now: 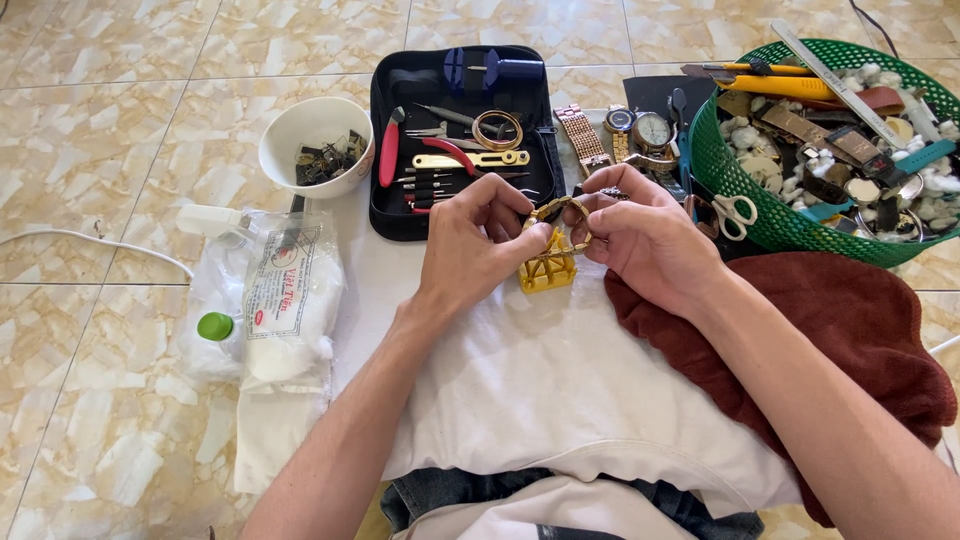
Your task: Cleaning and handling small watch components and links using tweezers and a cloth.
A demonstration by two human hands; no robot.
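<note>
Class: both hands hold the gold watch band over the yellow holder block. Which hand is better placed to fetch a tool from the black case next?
Probably the left hand: the black tool case lies just beyond it, while the right hand sits nearer the green basket and can steady the gold watch band.

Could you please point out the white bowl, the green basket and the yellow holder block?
white bowl (300, 125): head view, inner wall.
green basket (720, 180): head view, left wall.
yellow holder block (547, 272): head view, front face.

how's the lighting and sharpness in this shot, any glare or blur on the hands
Head view: bright, even daylight, with soft shadows under the left hand and right hand; mild sheen on the floor tiles and a glint on the gold watch band; hands and tool case look sharp, with no motion blur; slight wide-angle stretch toward the edges, near the green basket.
</note>
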